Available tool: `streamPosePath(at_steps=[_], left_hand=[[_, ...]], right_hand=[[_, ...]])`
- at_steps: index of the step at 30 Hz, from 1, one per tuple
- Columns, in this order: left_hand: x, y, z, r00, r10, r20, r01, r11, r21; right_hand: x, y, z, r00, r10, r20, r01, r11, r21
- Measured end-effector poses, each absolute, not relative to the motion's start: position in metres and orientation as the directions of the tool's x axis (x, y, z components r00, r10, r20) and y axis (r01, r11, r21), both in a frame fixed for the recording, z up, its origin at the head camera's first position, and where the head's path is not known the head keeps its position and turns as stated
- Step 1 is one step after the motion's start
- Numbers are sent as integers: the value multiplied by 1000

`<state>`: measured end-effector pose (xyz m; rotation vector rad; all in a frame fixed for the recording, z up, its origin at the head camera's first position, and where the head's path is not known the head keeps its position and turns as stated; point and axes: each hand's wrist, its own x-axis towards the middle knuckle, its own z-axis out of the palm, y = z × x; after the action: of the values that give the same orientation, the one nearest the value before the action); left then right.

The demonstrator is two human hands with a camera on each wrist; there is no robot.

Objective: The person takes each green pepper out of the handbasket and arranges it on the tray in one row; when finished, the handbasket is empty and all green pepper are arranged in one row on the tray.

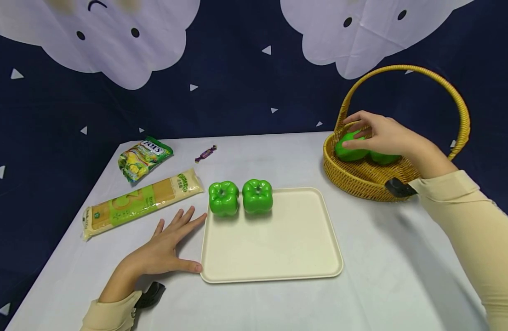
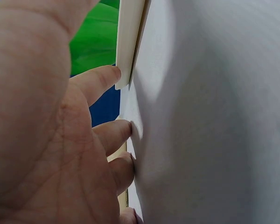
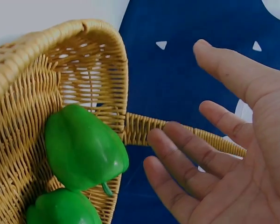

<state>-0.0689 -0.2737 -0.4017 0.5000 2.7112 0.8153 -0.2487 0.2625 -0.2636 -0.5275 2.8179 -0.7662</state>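
Note:
Two green bell peppers, a left one (image 1: 223, 198) and a right one (image 1: 258, 196), stand at the far left part of a cream tray (image 1: 278, 248). My left hand (image 1: 167, 248) spreads its fingers beside the tray, with thumb and index finger touching its left edge. Over the wicker basket (image 1: 349, 181) at the right, my right hand (image 1: 379, 133) has its fingers loosely bent and apart. Inside the basket lie two more green bell peppers; in the right wrist view one pepper (image 3: 86, 147) is whole and another (image 3: 65, 207) is cut by the frame. A gap shows between that hand and them.
Left of the tray lie a long pack of noodles (image 1: 142, 202), a green FOX'S candy bag (image 1: 144, 158) and a small purple wrapped candy (image 1: 206, 154). The basket's tall handle (image 1: 456, 99) arches above the right hand. A dark patterned cloth (image 1: 237, 110) hangs behind the white table.

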Motion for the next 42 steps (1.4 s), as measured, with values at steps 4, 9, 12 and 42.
streamPosePath(at_steps=[4, 9, 12, 42], left_hand=[[-69, -273, -401, -907, 391, -154, 242, 785, 570], [-68, -273, -401, -906, 394, -153, 245, 785, 570], [-68, -273, -401, -906, 396, -153, 246, 784, 570], [-69, -275, -404, -906, 395, -152, 250, 789, 561]], right_hand=[[-255, 267, -264, -928, -354, -113, -256, 831, -494], [-262, 272, -266, -929, -340, -145, -242, 856, -457], [-266, 275, -267, -925, -338, -173, -235, 867, -440], [-293, 303, -285, -905, -309, -294, -158, 883, -441]])
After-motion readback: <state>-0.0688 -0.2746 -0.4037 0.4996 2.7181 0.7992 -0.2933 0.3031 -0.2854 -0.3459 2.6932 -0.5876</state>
